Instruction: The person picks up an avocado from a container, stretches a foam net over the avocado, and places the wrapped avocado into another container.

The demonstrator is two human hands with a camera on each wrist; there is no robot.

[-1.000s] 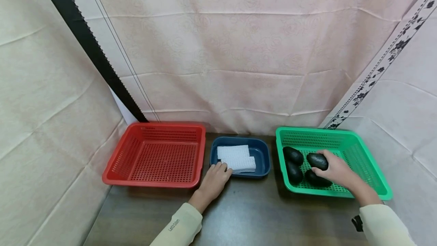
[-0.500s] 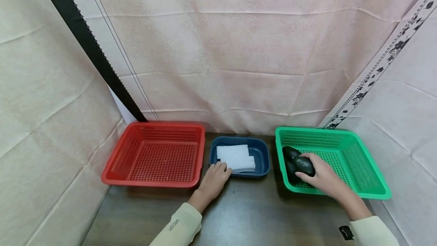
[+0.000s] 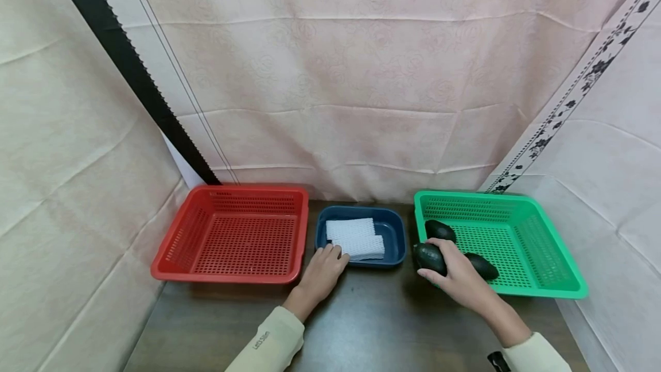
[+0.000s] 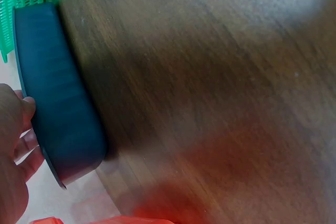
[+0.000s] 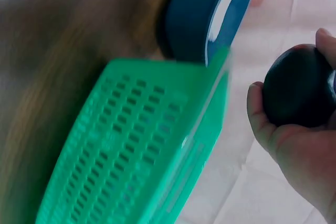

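My right hand (image 3: 457, 277) grips a dark avocado (image 3: 430, 258) above the near left rim of the green basket (image 3: 560, 289). The held avocado (image 5: 296, 87) shows clear of the basket in the right wrist view, between thumb and fingers. Two more dark avocados are visible inside the basket, one at the back left (image 3: 440, 230) and one (image 3: 482, 266) partly behind my hand. My left hand (image 3: 322, 274) rests with loosely bent fingers at the near left rim of the blue tray (image 3: 396, 240). White foam netting sleeves (image 3: 356, 240) lie in that tray.
A red basket (image 3: 253, 240) stands left of the blue tray, with no contents visible. All three containers line up along the back of the dark wooden table (image 3: 361, 326). Pale cloth (image 3: 330, 102) hangs behind and at both sides.
My right hand has carried the avocado leftward, from the basket's middle to over its near left rim. My left hand stays at the tray's rim.
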